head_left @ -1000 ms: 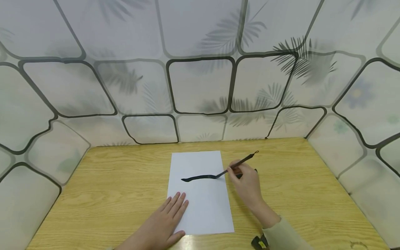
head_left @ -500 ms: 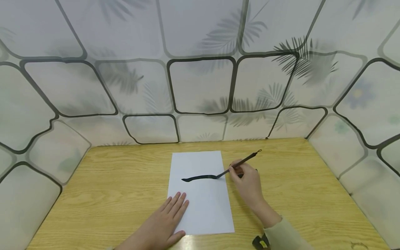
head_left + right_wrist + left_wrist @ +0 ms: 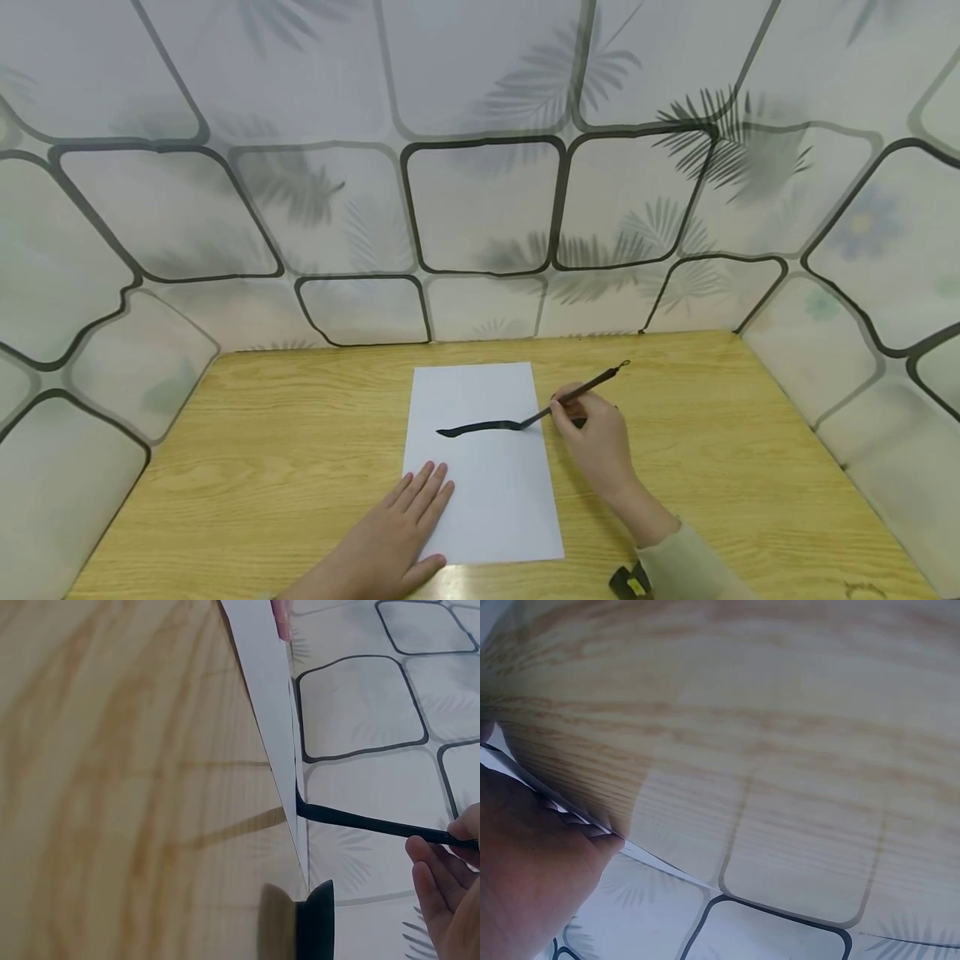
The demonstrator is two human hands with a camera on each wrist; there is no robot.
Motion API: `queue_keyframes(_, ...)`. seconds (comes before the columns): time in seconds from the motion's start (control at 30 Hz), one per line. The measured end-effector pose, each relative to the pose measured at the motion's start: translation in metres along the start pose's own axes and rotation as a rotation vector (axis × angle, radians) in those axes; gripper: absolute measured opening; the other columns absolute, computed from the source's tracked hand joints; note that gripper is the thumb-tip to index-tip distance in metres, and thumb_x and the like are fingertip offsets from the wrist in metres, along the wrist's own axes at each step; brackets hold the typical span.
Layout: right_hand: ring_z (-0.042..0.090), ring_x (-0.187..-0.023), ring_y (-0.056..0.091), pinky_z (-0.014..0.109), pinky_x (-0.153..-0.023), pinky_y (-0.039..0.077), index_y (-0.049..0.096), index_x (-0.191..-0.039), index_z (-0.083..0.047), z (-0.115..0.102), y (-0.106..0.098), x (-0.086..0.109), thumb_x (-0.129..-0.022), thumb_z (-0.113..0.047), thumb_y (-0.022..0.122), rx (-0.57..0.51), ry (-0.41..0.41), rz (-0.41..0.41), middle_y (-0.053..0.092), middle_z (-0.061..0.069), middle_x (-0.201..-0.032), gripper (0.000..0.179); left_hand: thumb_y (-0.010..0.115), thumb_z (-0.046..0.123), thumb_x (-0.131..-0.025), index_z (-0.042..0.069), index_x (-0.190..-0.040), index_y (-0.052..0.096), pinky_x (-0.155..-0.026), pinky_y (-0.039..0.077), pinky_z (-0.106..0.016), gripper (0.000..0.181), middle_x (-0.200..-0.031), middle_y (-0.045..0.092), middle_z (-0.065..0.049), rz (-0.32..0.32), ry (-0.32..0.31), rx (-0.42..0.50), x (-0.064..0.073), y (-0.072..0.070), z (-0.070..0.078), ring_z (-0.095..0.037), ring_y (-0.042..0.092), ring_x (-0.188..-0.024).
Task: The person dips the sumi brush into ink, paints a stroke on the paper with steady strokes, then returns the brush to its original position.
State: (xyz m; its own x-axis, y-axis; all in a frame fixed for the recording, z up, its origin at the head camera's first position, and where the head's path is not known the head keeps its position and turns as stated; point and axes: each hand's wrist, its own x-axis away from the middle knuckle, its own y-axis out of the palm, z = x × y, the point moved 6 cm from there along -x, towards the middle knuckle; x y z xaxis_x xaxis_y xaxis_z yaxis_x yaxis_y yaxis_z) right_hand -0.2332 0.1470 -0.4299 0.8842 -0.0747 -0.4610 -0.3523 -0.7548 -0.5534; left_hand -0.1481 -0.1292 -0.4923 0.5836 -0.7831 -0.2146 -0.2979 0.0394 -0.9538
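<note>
A white sheet of paper (image 3: 495, 508) lies on the wooden table, with a black ink stroke (image 3: 472, 427) running across it. My left hand (image 3: 401, 529) rests flat on the sheet's lower left, fingers straight; part of this hand (image 3: 540, 877) shows at the left of the left wrist view. To the right of the paper, my right hand (image 3: 602, 446) pinches a dark calligraphy brush (image 3: 600, 379) with a small loop at its top. The brush slants down to the left, its tip at the stroke's right end. In the right wrist view, the brush (image 3: 367, 820) meets the sheet's surface.
A small dark object (image 3: 315, 930) stands on the table near the right hand, mostly hidden in the head view. A black item with a yellow mark (image 3: 630, 582) is beside the right sleeve. Patterned panels (image 3: 480, 208) enclose the table's back and sides.
The brush's upper end has tipped slightly to the right, and the right hand has shifted a little right with it. The left hand stays in place on the paper.
</note>
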Motion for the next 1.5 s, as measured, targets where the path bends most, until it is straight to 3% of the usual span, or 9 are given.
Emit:
queue_keyframes(0.47, 0.017, -0.078, 0.075, 0.027, -0.071, 0.063, 0.076, -0.098, -0.006, 0.001, -0.001, 0.001, -0.094, -0.001, 0.077, -0.043, -0.074, 0.050, 0.078, 0.005, -0.092, 0.006, 0.044, 0.060, -0.108, 0.000, -0.155, 0.049, -0.130, -0.023, -0.028, 0.076, -0.163, 0.049, -0.021, 0.025, 0.010, -0.012, 0.001, -0.001, -0.001, -0.035, 0.052, -0.149)
queue_keyframes(0.83, 0.004, -0.075, 0.069, 0.009, -0.071, 0.055, 0.076, -0.094, -0.005, -0.012, -0.015, 0.003, -0.090, 0.005, 0.079, -0.152, -0.234, 0.159, 0.077, 0.007, -0.088, 0.011, 0.044, 0.060, -0.108, 0.001, -0.155, 0.049, -0.129, -0.024, -0.028, 0.076, -0.163, 0.049, -0.021, 0.018, 0.007, -0.006, 0.000, -0.002, -0.001, -0.035, 0.052, -0.149)
queue_keyframes(1.23, 0.005, -0.079, 0.071, 0.009, -0.074, 0.055, 0.077, -0.095, -0.002, -0.017, -0.026, 0.000, -0.088, 0.010, 0.077, -0.196, -0.309, 0.199, 0.079, 0.010, -0.090, 0.015, 0.044, 0.061, -0.108, 0.001, -0.156, 0.049, -0.130, -0.023, -0.029, 0.077, -0.163, 0.049, -0.021, 0.027, 0.014, -0.020, 0.000, -0.002, 0.000, -0.034, 0.052, -0.149)
queue_keyframes(1.5, 0.011, -0.076, 0.071, 0.013, -0.073, 0.056, 0.077, -0.097, -0.004, -0.018, -0.032, -0.002, -0.084, 0.012, 0.079, -0.147, -0.360, 0.238, 0.078, 0.009, -0.088, 0.021, 0.043, 0.060, -0.108, 0.000, -0.155, 0.049, -0.130, -0.022, -0.029, 0.076, -0.162, 0.050, -0.021, 0.046, 0.016, -0.032, 0.000, -0.003, -0.001, -0.034, 0.053, -0.148)
